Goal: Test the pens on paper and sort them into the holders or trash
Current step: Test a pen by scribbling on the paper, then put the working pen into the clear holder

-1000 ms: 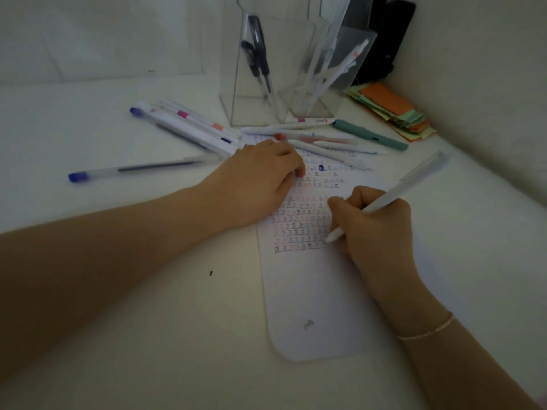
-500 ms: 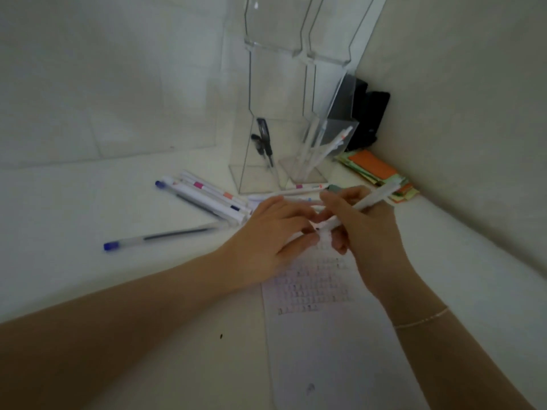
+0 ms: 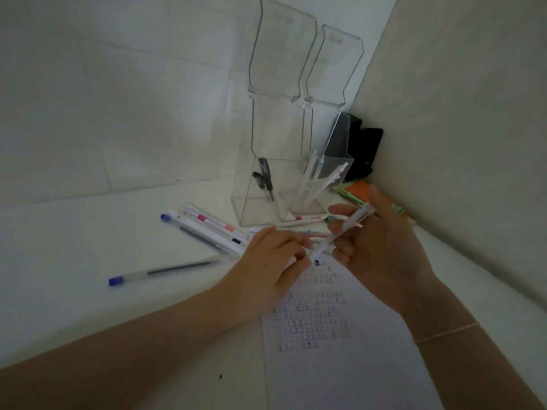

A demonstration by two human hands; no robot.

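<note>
My right hand (image 3: 381, 250) holds a white pen (image 3: 340, 232) in the air above the top of the paper (image 3: 340, 365), tip pointing down-left. My left hand (image 3: 272, 261) rests on the paper's upper left corner, fingers curled, its fingertips next to the pen's tip; whether they touch it I cannot tell. Rows of small test marks (image 3: 310, 318) cover the paper. Two clear holders stand behind: the left holder (image 3: 257, 184) contains dark pens, the right holder (image 3: 322, 179) contains white pens. Loose pens (image 3: 207, 229) lie left of the holders.
A blue-capped pen (image 3: 159, 272) lies alone on the white table at left. More pens (image 3: 299, 221) lie in front of the holders. Coloured sticky notes (image 3: 361, 192) and a black object (image 3: 359, 149) sit in the corner by the right wall.
My right hand stopped writing and lifted the white pen off the paper toward the holders. My left hand stayed on the paper. The view tilted upward.
</note>
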